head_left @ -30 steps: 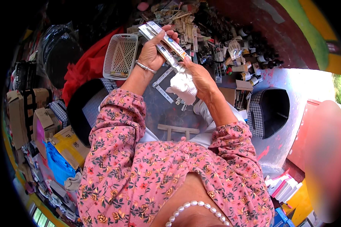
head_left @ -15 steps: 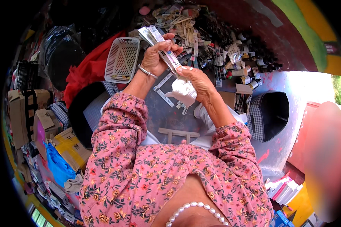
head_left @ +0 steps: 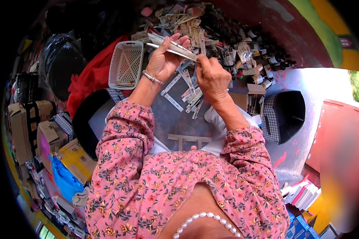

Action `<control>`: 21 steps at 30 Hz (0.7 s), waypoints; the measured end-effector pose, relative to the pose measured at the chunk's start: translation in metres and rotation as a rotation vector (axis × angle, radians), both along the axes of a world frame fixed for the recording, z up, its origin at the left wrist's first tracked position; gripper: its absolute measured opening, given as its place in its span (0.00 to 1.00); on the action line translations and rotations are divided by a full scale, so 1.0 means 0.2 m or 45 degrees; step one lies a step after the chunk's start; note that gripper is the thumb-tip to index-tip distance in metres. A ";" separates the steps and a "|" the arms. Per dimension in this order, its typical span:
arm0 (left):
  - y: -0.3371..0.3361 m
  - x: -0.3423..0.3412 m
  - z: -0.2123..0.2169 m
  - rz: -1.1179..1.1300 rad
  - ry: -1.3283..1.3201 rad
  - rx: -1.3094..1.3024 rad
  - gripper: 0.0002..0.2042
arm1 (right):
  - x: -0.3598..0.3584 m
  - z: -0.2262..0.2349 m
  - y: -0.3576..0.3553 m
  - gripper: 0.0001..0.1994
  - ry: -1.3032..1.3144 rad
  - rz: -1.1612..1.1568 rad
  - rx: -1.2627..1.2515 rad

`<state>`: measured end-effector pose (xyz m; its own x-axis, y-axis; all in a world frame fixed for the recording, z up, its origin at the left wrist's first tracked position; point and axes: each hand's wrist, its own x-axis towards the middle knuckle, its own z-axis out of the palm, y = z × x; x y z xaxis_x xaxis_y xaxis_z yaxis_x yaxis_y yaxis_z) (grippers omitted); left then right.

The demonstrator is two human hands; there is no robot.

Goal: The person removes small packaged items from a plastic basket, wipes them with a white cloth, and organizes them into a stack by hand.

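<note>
Whitish slim packets (head_left: 176, 48) lie slantwise in the left hand (head_left: 163, 63), thumb closed over them; the right hand (head_left: 214, 77) pinches their lower end. Bare grey floor (head_left: 163, 125) opens below, the white basket's (head_left: 114, 65) rim near the left forearm. Since the earlier frame, the right hand has turned knuckles-up and more strips (head_left: 193, 101) show beneath.

Grey, smooth floor (head_left: 166, 124) strewn with small packets and containers.
On its far part lies a loose heap of slim, pale, flat packets (head_left: 190, 26), and nearer, a scatter of narrow whitish strips (head_left: 172, 102). A white perforated plastic basket (head_left: 121, 86) stands to the left; to the right are dark-capped bottles (head_left: 258, 79), an open brown cardboard box (head_left: 239, 99) and a black-lined, grey-checked bin (head_left: 270, 119).
</note>
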<state>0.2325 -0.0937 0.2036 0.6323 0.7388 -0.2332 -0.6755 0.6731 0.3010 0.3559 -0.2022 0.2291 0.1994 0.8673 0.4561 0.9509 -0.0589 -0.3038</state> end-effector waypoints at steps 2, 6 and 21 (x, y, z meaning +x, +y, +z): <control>0.01 0.00 0.01 0.025 0.037 -0.016 0.20 | -0.01 0.00 -0.01 0.10 0.048 0.063 -0.011; 0.02 -0.02 0.00 0.007 0.128 0.062 0.18 | 0.03 0.01 -0.02 0.16 0.346 0.178 -0.159; -0.06 0.02 -0.15 -0.299 0.384 0.108 0.10 | -0.02 0.10 0.08 0.07 0.744 0.104 0.231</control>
